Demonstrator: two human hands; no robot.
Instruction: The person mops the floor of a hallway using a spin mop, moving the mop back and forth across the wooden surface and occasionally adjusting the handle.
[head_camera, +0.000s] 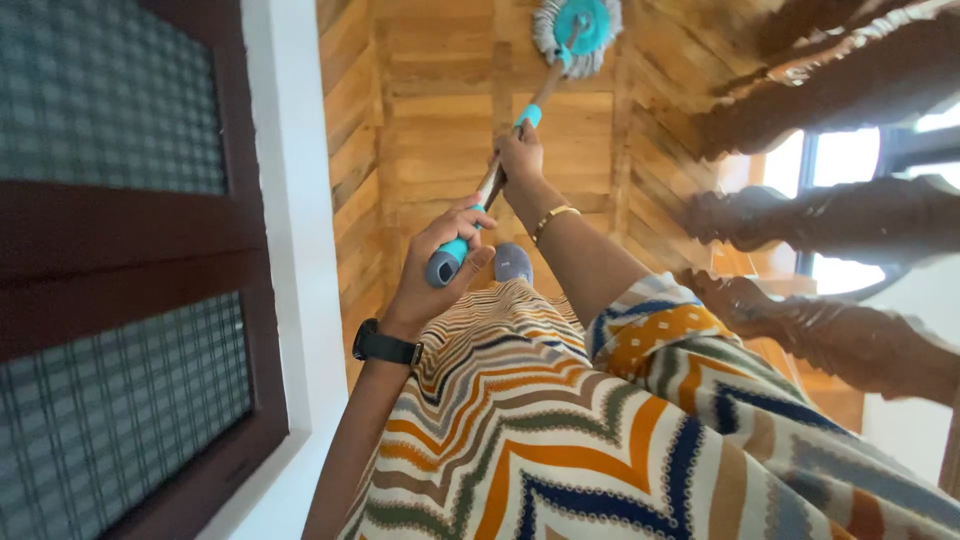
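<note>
Your left hand (440, 262), black watch (386, 346) at the wrist, is wrapped around the teal end grip of the mop handle (497, 172), nearest your patterned dress (610, 440). Farther along, your right hand (520, 155) clasps the shaft, which runs straight away to the round mop head (578, 35) on the wooden stair (440, 130)

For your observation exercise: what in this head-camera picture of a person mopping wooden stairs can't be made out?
- Mop head: top cut off by the frame edge.
- Mop handle: middle hidden inside the right hand; its end cap covered by the left hand.
- Carved banister posts: blurred.
- Foot: mostly hidden by the patterned dress.
</note>
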